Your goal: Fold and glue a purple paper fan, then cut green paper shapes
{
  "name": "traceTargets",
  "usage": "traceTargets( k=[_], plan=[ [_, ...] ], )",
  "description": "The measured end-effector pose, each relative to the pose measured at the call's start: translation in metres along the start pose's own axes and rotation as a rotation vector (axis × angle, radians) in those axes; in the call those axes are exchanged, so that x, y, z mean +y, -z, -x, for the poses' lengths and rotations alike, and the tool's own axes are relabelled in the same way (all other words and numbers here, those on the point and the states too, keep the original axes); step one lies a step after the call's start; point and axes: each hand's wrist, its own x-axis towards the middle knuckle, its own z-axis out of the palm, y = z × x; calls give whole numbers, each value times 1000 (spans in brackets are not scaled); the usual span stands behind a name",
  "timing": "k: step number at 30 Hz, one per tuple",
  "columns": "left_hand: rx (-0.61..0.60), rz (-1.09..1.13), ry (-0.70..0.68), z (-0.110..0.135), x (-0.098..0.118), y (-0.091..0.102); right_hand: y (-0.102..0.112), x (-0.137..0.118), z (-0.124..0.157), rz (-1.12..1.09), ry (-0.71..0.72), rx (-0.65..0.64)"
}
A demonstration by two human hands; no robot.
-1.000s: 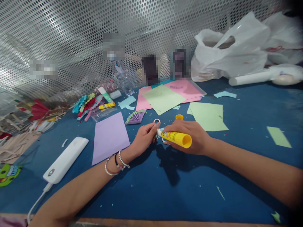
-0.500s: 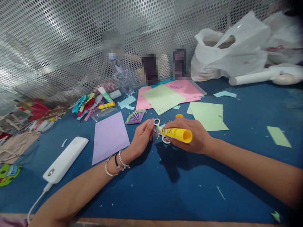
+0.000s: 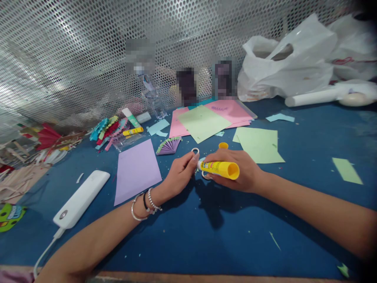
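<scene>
My right hand [image 3: 240, 167] is wrapped round a yellow glue stick [image 3: 219, 169], held tilted with its white tip toward my left hand. At that tip, the thumb and fingers of my left hand [image 3: 182, 172] are pinched together; whatever they hold, if anything, is hidden. Below and between both hands lies a pair of scissors with white handles [image 3: 195, 150], mostly covered. The yellow cap [image 3: 223, 146] rests just beyond my right hand. A purple folded paper fan [image 3: 169, 146] with a green fringe lies beyond my left hand.
Purple paper [image 3: 137, 171] and a white power bank [image 3: 82, 199] with a cable lie left. Green sheets [image 3: 260, 145] and pink sheets [image 3: 235, 112] lie farther back. A water bottle [image 3: 154, 98], fringed papers [image 3: 110, 131] and white plastic bags [image 3: 285, 63] line the mesh wall.
My left hand has shifted slightly right, up to the glue stick's tip, and now covers more of the scissors. The right hand and glue stick have barely moved.
</scene>
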Motion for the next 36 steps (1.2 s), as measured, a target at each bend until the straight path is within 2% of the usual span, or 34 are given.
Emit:
traceTargets(
  k=[10, 22, 28, 36],
  plan=[
    [-41, 43, 43, 0, -5, 2, -2, 1, 2, 15, -13, -39],
    [-113, 162, 93, -2, -5, 3, 0, 0, 2, -35, -18, -17],
    [-111, 185, 94, -2, -6, 3, 1, -1, 0, -62, -77, -38],
    [-113, 195, 93, -2, -5, 3, 2, -1, 0, -69, -97, 3]
  ],
)
